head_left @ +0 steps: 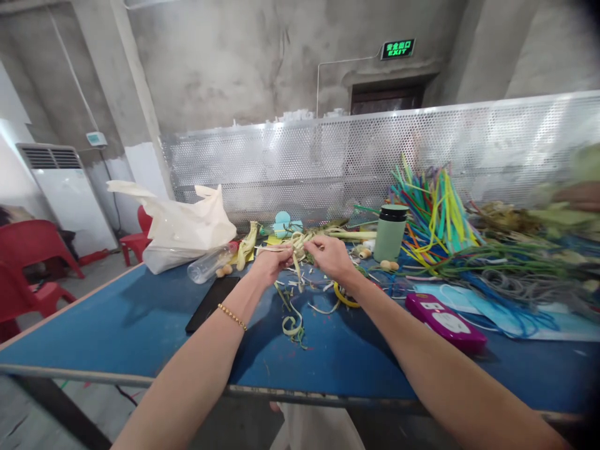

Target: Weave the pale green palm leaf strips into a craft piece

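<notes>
My left hand [272,264] is closed in a pinch on pale yellow-green leaf strips [296,245], with one end poking out to the left. Close on the other side, my right hand [334,257] has its fingers pressed together on the same strips. Between the two hands the strips cross and loop, and some tails hang down. Below them on the blue table [154,337] lie a curled pale strip [291,326] and small scraps. A yellow ring [345,296] is partly hidden by my right forearm.
A green tumbler [390,234] stands right of my hands. Behind it are bundled coloured strips [440,215]. A purple case [445,322] and tangled cords [515,281] lie right. Leftward are a white plastic bag [187,228], a clear bottle [210,265] and a dark flat tablet-like object [210,305].
</notes>
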Available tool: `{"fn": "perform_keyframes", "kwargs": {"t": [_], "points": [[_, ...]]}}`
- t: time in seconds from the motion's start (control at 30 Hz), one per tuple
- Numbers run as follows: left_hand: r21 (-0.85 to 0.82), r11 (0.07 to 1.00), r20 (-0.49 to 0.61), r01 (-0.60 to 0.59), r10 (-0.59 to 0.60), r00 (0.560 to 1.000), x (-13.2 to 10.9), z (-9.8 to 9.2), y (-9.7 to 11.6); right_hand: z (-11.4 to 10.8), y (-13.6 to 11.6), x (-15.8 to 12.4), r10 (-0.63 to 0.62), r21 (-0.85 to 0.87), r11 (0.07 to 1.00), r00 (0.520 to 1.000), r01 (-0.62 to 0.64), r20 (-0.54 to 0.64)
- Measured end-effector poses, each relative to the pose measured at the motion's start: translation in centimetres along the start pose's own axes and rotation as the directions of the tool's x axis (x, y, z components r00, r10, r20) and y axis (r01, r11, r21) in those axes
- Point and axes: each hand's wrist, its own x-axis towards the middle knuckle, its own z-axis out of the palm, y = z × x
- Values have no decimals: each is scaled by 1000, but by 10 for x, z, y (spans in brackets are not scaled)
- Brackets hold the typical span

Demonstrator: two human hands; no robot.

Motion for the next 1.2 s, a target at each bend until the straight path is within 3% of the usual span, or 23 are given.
{"fn": "perform_keyframes", "kwargs": {"t": [0.13,0.23,0.4,0.83,0.97,1.0,1.03,1.1,1.13,1.2], "points": [[49,998,67,-30,27,997,-2,2,0,4,2,0,128,326,928,977,-180,173],[107,993,109,-45,34,993,-4,3,-2,11,8,0,135,383,901,970,-205,201],[125,992,108,-29,15,994,-6,5,-2,10,13,3,78,253,960,982,-120,171],[72,997,51,18,-22,998,-4,4,-4,12,15,3,66,147,985,981,-94,182],[81,994,38,72,-75,996,-5,4,0,5,12,2,52,9,998,985,-54,168],[109,990,31,89,-93,995,-6,4,1,1,11,3,18,-66,998,992,-9,124],[151,983,27,105,-110,994,-7,5,2,-4,11,4,-55,-158,986,999,54,-1],[249,965,28,84,-94,995,-12,9,3,-13,9,8,-193,-281,950,963,137,-186],[289,955,58,68,-89,994,-14,12,4,-16,8,10,-233,-291,940,958,178,-166],[353,936,144,20,-75,987,-20,18,3,-17,4,12,-295,-220,932,955,288,0]]}}
